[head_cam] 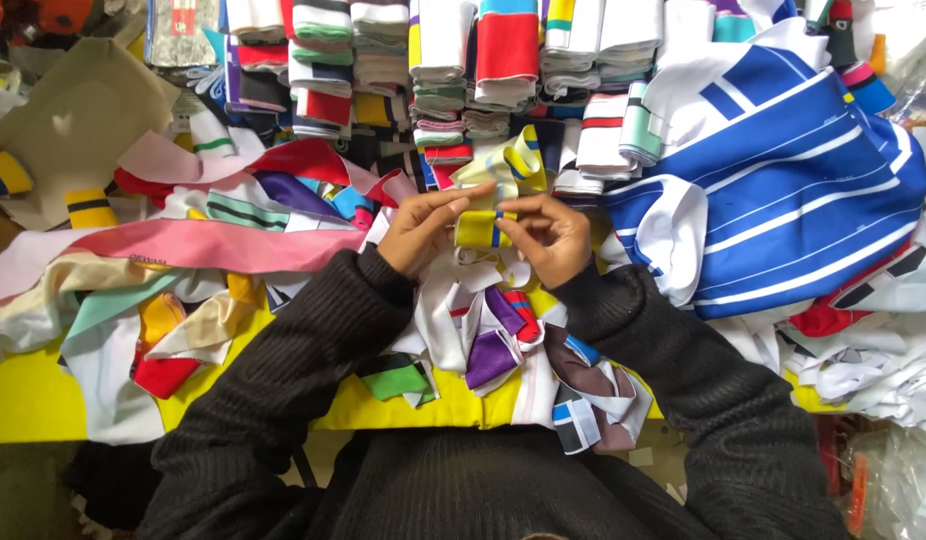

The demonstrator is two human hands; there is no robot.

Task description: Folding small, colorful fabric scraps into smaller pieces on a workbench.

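Left hand [420, 232] and right hand [553, 238] both pinch the yellow striped knit band [486, 212], held between closed fingertips above the yellow table [23, 400].

Clear plastic bag [898, 480] at lower right corner.

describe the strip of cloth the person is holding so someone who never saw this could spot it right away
Start at the yellow table heaped with cloth scraps, and look to the middle, just below the folded stacks. There the left hand and right hand pinch a yellow strip with blue and white stripes, lifted above the pile.
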